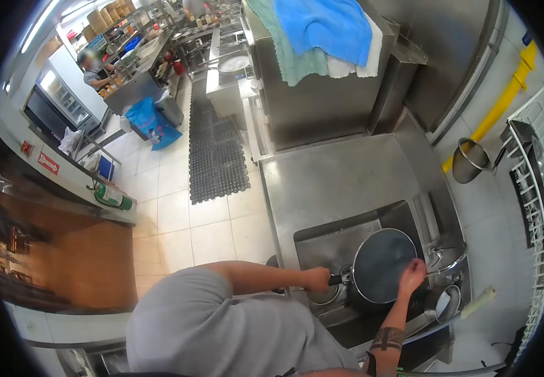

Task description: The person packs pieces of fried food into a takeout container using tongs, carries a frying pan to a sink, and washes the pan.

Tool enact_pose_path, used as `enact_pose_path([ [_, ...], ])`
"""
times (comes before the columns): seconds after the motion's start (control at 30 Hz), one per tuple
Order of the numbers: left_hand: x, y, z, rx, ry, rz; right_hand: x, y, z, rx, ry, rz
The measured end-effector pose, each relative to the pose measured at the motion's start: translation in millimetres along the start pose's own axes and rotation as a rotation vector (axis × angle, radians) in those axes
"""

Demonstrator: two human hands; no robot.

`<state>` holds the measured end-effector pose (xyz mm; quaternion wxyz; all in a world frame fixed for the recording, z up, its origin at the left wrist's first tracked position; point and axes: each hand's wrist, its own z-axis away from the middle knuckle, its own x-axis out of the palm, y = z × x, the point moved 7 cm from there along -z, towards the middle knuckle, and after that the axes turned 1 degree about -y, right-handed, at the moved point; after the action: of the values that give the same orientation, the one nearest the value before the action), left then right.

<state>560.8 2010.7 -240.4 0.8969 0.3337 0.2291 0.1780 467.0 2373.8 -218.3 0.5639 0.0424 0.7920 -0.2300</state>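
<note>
My left hand (317,279) is wrapped around the black handle of a frying pan (382,261). The pan has a dark inside and a thin bright rim, and it is held over the sink (338,234). At the pan's right edge is my right hand (413,273), its fingers curled in close to the pan's inner surface; whether they grip something small is hidden. Just right of that hand, the curved spout of a metal faucet (454,262) reaches toward the pan. A metal pot (443,303) stands by the sink's right side, and a round metal vessel sits partly under the pan's handle.
Beyond the sink lies a steel drainboard (341,169). Blue, green and white towels (328,38) hang over a steel cabinet. A strainer (470,160) and a white wire rack (539,251) are on the right wall. A black mat (215,147) covers the aisle; a person (96,69) works far left.
</note>
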Motion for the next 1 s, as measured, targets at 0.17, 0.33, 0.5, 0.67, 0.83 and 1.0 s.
enact_pose_path([
  [0.17,-0.1,49.9,32.1,0.270,0.002,-0.226,69.3,43.9,32.7,0.823,-0.019,-1.377],
  [0.33,21.1,34.5,5.9,0.235,0.095,-0.250,129.1,-26.0,82.9,0.786,-0.770,-1.588],
  [0.5,-5.8,35.6,45.1,0.036,-0.012,-0.068,99.9,17.9,132.9,0.601,-1.359,-0.608],
  [0.67,7.8,43.1,49.5,0.077,-0.073,-0.209,35.5,-10.5,50.6,-0.118,-0.151,0.044],
  [0.83,5.4,58.8,43.1,0.259,0.119,-0.257,18.6,-112.3,105.5,-0.411,-0.223,-0.215],
  [1.0,12.0,41.0,41.9,0.098,-0.064,-0.221,46.8,-54.0,91.0,-0.279,-0.165,0.205],
])
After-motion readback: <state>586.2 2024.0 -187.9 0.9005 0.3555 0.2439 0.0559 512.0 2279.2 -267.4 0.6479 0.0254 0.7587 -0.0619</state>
